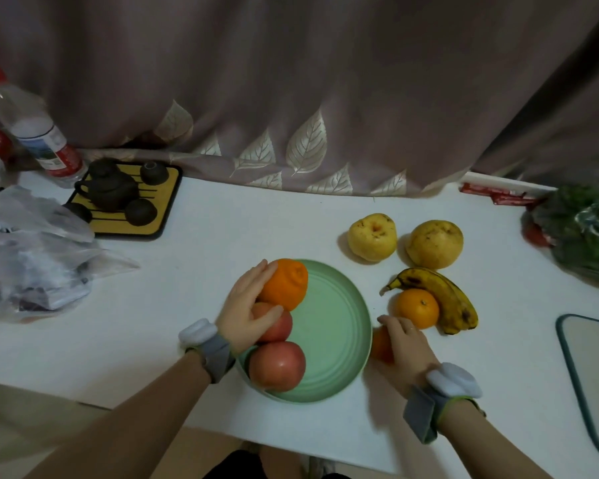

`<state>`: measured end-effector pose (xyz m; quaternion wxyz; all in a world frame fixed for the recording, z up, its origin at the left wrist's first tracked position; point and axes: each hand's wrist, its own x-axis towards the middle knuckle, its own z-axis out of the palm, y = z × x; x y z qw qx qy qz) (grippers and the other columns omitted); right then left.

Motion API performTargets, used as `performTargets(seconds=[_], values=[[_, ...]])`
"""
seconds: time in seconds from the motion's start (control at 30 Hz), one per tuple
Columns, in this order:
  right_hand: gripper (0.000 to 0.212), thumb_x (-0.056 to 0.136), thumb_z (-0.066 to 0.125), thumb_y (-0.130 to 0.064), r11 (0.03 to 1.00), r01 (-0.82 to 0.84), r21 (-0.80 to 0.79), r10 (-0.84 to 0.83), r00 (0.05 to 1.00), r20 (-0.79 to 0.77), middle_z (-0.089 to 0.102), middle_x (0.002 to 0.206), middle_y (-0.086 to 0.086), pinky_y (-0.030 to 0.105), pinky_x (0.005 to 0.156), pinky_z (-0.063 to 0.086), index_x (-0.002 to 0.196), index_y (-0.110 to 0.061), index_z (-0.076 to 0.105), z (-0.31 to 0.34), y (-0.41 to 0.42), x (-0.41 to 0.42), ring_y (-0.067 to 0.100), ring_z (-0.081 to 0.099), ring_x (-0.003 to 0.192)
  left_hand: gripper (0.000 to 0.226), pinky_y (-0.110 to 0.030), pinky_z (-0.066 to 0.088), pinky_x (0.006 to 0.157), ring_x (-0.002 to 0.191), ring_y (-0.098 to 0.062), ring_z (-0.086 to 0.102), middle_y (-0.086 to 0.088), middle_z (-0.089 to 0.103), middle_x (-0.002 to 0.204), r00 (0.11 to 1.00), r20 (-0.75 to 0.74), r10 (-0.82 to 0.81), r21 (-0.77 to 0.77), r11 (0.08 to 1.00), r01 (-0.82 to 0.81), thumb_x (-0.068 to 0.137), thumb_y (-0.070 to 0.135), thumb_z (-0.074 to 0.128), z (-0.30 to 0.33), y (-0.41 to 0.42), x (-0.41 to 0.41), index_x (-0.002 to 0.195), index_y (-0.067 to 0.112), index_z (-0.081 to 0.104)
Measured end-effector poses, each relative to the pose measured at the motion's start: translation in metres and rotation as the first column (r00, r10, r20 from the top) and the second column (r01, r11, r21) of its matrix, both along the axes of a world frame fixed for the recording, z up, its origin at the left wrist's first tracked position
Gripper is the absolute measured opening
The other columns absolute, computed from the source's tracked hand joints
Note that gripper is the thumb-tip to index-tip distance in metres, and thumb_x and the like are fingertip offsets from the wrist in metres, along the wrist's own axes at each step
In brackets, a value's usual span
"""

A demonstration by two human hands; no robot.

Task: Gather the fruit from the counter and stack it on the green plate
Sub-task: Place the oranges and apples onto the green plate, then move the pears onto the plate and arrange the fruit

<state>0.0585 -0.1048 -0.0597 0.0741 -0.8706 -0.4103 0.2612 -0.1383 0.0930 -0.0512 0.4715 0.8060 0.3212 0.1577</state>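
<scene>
A green plate (329, 326) sits on the white counter. On its left part lie a large orange (287, 283) and two red apples, one (277, 324) behind the other (277, 364). My left hand (246, 305) rests on the orange and the far apple, fingers spread over them. My right hand (407, 344) is closed around a small orange fruit (381, 344) on the counter just right of the plate. A loose orange (417, 307) and a spotted banana (443, 299) lie beside it. Two yellow pears (372, 236) (434, 243) sit farther back.
A yellow tea tray (163, 209) with a dark teapot and cups stands back left, next to plastic bottles (45, 140) and crumpled plastic bags (32, 250). Bagged greens (581, 229) lie far right, a grey mat (592, 371) near right. A curtain hangs behind.
</scene>
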Motion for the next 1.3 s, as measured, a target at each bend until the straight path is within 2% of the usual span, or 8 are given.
performTargets(seconds=[0.2, 0.33, 0.5, 0.77, 0.97, 1.07, 1.17, 1.3], values=[[0.071, 0.069, 0.069, -0.034, 0.958, -0.050, 0.283, 0.030, 0.997, 0.074, 0.047, 0.127, 0.010, 0.040, 0.088, 0.042, 0.129, -0.018, 0.034, 0.023, 0.011, -0.015, 0.031, 0.047, 0.110, 0.062, -0.037, 0.023, 0.108, 0.130, -0.023, 0.030, 0.001, 0.026, 0.141, 0.993, -0.016, -0.114, 0.192, 0.975, 0.115, 0.071, 0.051, 0.049, 0.004, -0.018, -0.024, 0.123, 0.018, 0.053], [0.073, 0.069, 0.068, -0.041, 0.958, -0.232, 0.167, 0.247, 0.966, -0.074, 0.040, 0.133, 0.005, 0.031, 0.093, 0.038, 0.129, -0.023, 0.031, 0.025, 0.031, -0.038, 0.025, 0.045, 0.114, 0.082, -0.051, 0.021, 0.113, 0.139, -0.027, 0.018, 0.001, 0.016, 0.146, 0.960, -0.179, -0.216, 0.213, 0.944, 0.252, 0.057, 0.058, 0.068, -0.003, -0.023, -0.031, 0.128, 0.022, 0.046], [0.075, 0.069, 0.069, -0.041, 0.947, -0.310, 0.088, 0.321, 0.932, -0.170, 0.038, 0.136, 0.004, 0.024, 0.088, 0.035, 0.131, -0.024, 0.031, 0.012, 0.037, -0.056, 0.026, 0.047, 0.116, 0.091, -0.051, 0.019, 0.114, 0.141, -0.025, 0.012, 0.009, 0.008, 0.145, 0.959, -0.211, -0.188, 0.196, 0.953, 0.230, 0.050, 0.057, 0.072, -0.004, -0.027, -0.029, 0.129, 0.031, 0.036], [0.075, 0.078, 0.058, -0.057, 0.903, -0.428, 0.030, 0.423, 0.877, -0.228, 0.041, 0.143, 0.003, 0.032, 0.105, 0.034, 0.138, -0.025, 0.028, 0.018, 0.036, -0.037, 0.024, 0.042, 0.128, 0.069, -0.057, 0.029, 0.106, 0.133, -0.035, 0.031, -0.012, 0.033, 0.144, 0.981, -0.148, -0.123, 0.302, 0.939, 0.164, 0.065, 0.059, 0.050, 0.003, -0.034, -0.026, 0.118, 0.015, 0.057], [0.044, 0.087, 0.055, -0.038, 0.901, -0.090, 0.423, 0.100, 0.995, -0.002, 0.052, 0.132, 0.011, 0.038, 0.101, 0.035, 0.123, -0.015, 0.051, 0.041, 0.071, 0.024, 0.030, 0.046, 0.122, 0.047, -0.057, 0.031, 0.106, 0.128, -0.039, 0.037, -0.019, 0.042, 0.138, 0.988, -0.132, -0.081, 0.352, 0.928, 0.123, 0.078, 0.043, 0.044, 0.017, -0.030, -0.006, 0.108, 0.013, 0.064], [0.060, 0.081, 0.061, -0.036, 0.922, 0.014, 0.386, -0.056, 0.994, 0.095, 0.035, 0.143, 0.020, 0.046, 0.106, 0.030, 0.131, -0.010, 0.040, 0.041, 0.101, 0.054, 0.038, 0.033, 0.130, 0.041, -0.056, 0.028, 0.108, 0.130, -0.039, 0.035, -0.018, 0.036, 0.143, 0.984, -0.174, -0.043, 0.374, 0.921, 0.106, 0.079, 0.039, 0.052, 0.021, -0.025, 0.005, 0.113, 0.019, 0.063], [0.075, 0.078, 0.064, -0.039, 0.922, 0.228, 0.312, -0.245, 0.969, 0.016, 0.031, 0.143, 0.023, 0.051, 0.106, 0.031, 0.137, -0.010, 0.028, 0.039, 0.124, 0.070, 0.043, 0.032, 0.129, 0.049, -0.049, 0.018, 0.114, 0.140, -0.032, 0.017, -0.010, 0.017, 0.153, 0.961, -0.276, -0.024, 0.345, 0.931, 0.122, 0.076, 0.046, 0.047, 0.020, -0.026, 0.011, 0.122, 0.032, 0.054], [0.080, 0.077, 0.062, -0.048, 0.954, 0.247, 0.172, -0.247, 0.969, -0.024, 0.036, 0.134, 0.022, 0.052, 0.093, 0.036, 0.138, -0.017, 0.020, 0.027, 0.135, 0.079, 0.045, 0.041, 0.117, 0.052, -0.043, 0.009, 0.117, 0.143, -0.027, 0.001, -0.006, -0.001, 0.155, 0.917, -0.392, -0.073, 0.354, 0.908, 0.223, 0.077, 0.053, 0.042, 0.015, -0.030, 0.009, 0.126, 0.038, 0.047]])
